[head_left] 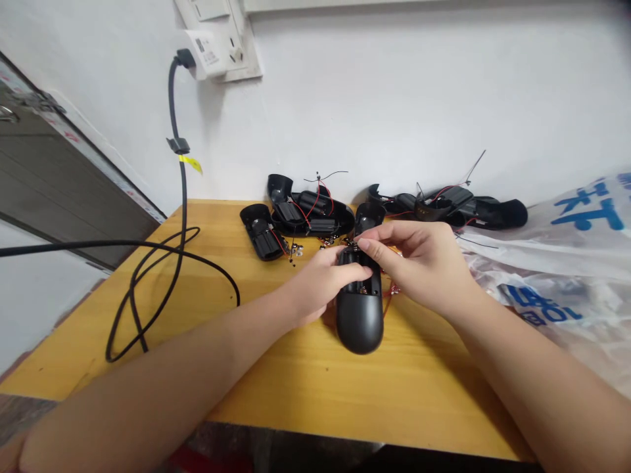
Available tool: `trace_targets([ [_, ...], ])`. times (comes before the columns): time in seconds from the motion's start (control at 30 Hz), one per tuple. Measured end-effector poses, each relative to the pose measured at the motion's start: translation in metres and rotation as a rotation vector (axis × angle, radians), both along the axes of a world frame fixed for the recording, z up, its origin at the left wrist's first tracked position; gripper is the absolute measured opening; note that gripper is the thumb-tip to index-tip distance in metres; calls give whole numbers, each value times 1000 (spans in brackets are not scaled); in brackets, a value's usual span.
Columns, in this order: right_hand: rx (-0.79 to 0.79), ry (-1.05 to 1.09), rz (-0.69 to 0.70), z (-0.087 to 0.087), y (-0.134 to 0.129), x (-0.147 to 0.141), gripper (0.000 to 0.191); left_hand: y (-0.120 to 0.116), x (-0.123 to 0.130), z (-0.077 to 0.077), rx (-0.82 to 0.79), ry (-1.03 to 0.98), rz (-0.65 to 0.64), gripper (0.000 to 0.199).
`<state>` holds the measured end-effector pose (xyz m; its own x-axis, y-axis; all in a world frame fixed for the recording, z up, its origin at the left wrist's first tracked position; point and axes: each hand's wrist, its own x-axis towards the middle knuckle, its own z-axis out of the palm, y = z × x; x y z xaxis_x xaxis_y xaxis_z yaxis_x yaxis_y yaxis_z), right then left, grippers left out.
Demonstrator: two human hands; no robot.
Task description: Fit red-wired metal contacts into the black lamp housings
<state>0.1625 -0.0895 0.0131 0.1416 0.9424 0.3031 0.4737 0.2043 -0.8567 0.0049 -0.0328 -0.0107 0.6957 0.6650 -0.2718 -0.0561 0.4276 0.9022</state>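
A black rounded plastic housing [359, 325] with an open battery compartment is held just over the wooden table, its smooth round end facing me. My left hand [320, 281] is closed around its left side, the thumb lying across the compartment. At the housing's far end, the thumb and index finger of my right hand [422, 263] pinch together. Whatever they hold is too small and too covered to name. Small metal contacts show inside the compartment. Just behind the fingers are loose small metal parts [296, 250] on the table.
More black housings [310, 213] with red and black wires lie along the wall, with another group [448, 203] to the right. A white plastic bag with blue print [552, 256] covers the right side. A black cable [183, 217] loops across the left of the table [286, 381] from a wall plug [204, 56].
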Motion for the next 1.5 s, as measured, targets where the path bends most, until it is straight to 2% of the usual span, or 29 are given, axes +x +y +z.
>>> trace_targets([
  [0.23, 89, -14, 14, -6, 3, 0, 11, -1, 1, -1, -13, -119, -5, 21],
  [0.43, 86, 27, 28, -7, 3, -1, 11, -1, 0, -2, 11, -109, -1, 21],
  [0.67, 115, -23, 51, -12, 6, -1, 8, 0, 0, -3, 40, -113, 20, 24],
  [0.83, 26, 29, 49, -11, 7, 0, 11, 1, -1, -3, 87, -61, 41, 24],
  [0.93, -2, 56, 38, -9, 6, 0, 14, 0, -1, 0, 64, -42, 64, 25],
  [1.2, 105, -191, -63, -7, 1, 0, 11, -1, -4, 8, -59, -15, 47, 36],
  [1.37, 94, -342, -77, -8, 3, 3, 9, 0, -4, 6, -86, -15, 31, 36],
  [1.5, -2, -207, -10, -5, 5, 5, 11, -1, -4, 4, -35, 8, 26, 34],
])
